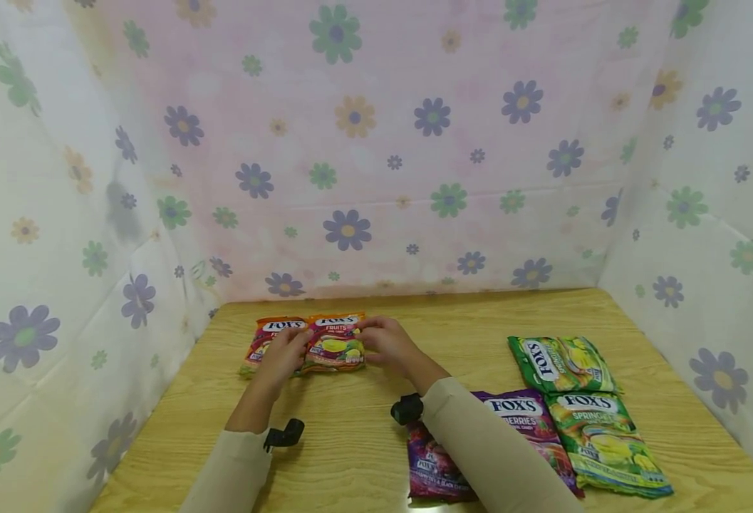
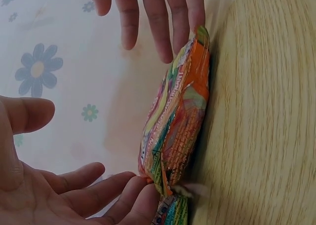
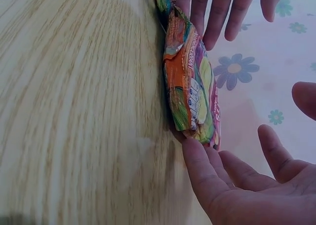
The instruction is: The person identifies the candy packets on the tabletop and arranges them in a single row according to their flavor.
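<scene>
Two red-and-orange candy bags marked FOX'S Fruits lie side by side at the far left of the table. My left hand (image 1: 281, 358) is over the seam between the left candy bag (image 1: 262, 342) and the right candy bag (image 1: 335, 343), its fingertips at the right bag's left edge. On the opposite side, my right hand (image 1: 392, 343) has its fingertips at that bag's right edge. Both wrist views show the fingers of the left hand (image 2: 74, 185) and the right hand (image 3: 261, 180) extended along the bag's two ends, thumbs held away from it.
A purple FOX'S berries bag (image 1: 523, 417) lies at the front right, partly hidden by the right sleeve (image 1: 488, 449). Beside it are two green FOX'S bags, an upper green bag (image 1: 565, 365) and a lower green bag (image 1: 610, 445). Flowered cloth (image 1: 376, 164) walls the table (image 1: 344, 442).
</scene>
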Available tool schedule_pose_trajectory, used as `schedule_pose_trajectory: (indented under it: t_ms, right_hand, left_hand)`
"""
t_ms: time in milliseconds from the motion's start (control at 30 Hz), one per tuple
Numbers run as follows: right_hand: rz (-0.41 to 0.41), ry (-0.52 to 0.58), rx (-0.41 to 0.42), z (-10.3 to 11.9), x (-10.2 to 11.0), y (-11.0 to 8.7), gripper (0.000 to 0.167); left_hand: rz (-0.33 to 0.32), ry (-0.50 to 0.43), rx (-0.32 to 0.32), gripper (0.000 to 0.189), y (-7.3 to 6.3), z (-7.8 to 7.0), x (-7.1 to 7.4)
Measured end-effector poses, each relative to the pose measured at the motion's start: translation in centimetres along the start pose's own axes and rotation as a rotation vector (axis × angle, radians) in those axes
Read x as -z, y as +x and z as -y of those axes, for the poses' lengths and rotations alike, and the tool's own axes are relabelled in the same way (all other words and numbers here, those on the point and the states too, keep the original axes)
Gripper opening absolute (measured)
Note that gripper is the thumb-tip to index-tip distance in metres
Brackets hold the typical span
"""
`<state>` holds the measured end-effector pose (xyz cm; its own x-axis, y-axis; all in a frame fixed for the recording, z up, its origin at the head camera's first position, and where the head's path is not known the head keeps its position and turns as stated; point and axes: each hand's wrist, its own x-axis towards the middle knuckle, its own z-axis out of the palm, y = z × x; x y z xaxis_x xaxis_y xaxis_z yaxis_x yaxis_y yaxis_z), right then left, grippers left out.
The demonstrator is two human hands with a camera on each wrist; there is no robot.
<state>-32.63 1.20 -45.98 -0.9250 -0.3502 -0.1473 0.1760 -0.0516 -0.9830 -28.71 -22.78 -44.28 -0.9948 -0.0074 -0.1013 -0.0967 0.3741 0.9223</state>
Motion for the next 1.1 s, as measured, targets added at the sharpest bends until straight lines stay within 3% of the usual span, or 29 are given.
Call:
schedule_pose_trajectory:
  t_ms: [333,700,900,1100]
  right_hand:
    - [0.021,-0.104,0.033,0.8,1.2,-1.3,0.049]
    - [0.039,-0.285,0.076,2.5,2.6,-3.2,0.04]
    - [0.019,-0.368,0.103,2.8,3.6,-4.2,0.038]
    - [0.014,-0.383,0.116,3.2,5.0,-5.7,0.036]
  left_hand:
    - [-0.004,0.046,-0.045,0.079,-0.8,-0.8,-0.8]
    - [0.027,0.101,-0.093,0.076,-1.9,-1.3,-3.0]
    - [0.064,0.046,-0.116,0.069,-2.5,-1.6,-4.2]
    - [0.093,0.029,-0.131,0.065,-3.0,-1.6,-5.2]
